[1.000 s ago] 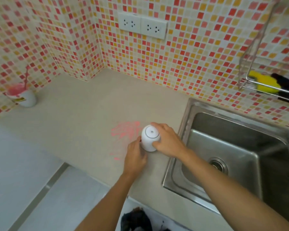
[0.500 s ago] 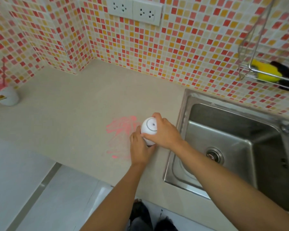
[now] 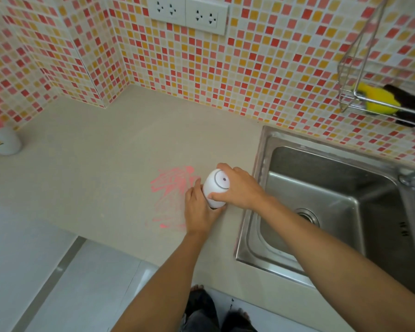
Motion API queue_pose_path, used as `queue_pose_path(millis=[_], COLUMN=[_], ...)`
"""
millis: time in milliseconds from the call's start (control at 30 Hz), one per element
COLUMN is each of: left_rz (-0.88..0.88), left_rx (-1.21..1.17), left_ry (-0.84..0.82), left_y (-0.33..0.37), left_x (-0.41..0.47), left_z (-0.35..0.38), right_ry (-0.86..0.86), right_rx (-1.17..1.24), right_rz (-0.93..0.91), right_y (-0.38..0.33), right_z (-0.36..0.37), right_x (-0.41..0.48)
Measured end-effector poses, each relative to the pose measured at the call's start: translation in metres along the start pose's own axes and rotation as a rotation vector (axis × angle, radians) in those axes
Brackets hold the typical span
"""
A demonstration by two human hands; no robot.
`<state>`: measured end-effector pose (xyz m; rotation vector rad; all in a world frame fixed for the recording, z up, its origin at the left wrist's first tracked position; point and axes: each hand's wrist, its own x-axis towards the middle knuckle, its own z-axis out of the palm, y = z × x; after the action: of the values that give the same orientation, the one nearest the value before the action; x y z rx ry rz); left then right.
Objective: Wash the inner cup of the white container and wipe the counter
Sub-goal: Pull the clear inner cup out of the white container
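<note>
A white rounded container [image 3: 213,188] with a grey ring and a dark dot on its top stands on the beige counter [image 3: 101,168], just left of the sink. My right hand [image 3: 240,188] wraps over its top and right side. My left hand [image 3: 199,209] clasps its lower left part. Pink smeared marks [image 3: 173,188] cover the counter right beside the container, partly under my left hand. The container's inside is hidden.
A steel sink [image 3: 326,212] with a drain lies to the right. A wire rack [image 3: 379,92] on the tiled wall holds a yellow sponge [image 3: 374,99] and something black. A white cup [image 3: 5,140] with pink contents stands far left. Wall sockets [image 3: 187,13] sit above.
Both hands keep hold of the container in the same spot. My left hand has closed in tighter on its lower part. The camera has tipped further down and left.
</note>
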<state>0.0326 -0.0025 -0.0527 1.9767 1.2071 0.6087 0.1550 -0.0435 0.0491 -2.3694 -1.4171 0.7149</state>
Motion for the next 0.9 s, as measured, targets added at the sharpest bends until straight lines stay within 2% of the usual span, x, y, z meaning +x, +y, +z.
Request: queue_pose_path(millis=[267, 633, 733, 900], left_rz=[0.034, 0.08, 0.076, 0.078], left_rx=[0.061, 0.131, 0.132, 0.14], left_ry=[-0.073, -0.158, -0.174, -0.161], left_y=[-0.006, 0.001, -0.001, -0.004], left_x=[0.007, 0.02, 0.023, 0.021], left_z=[-0.003, -0.005, -0.007, -0.012], right_ry=[-0.092, -0.008, 0.009, 0.096], right_rx=[-0.112, -0.175, -0.14, 0.062], right_rz=[-0.152, -0.204, -0.189, -0.133], right_y=[-0.009, -0.002, -0.003, -0.001], right_z=[-0.014, -0.053, -0.062, -0.088], right_x=[-0.005, -0.015, -0.018, -0.019])
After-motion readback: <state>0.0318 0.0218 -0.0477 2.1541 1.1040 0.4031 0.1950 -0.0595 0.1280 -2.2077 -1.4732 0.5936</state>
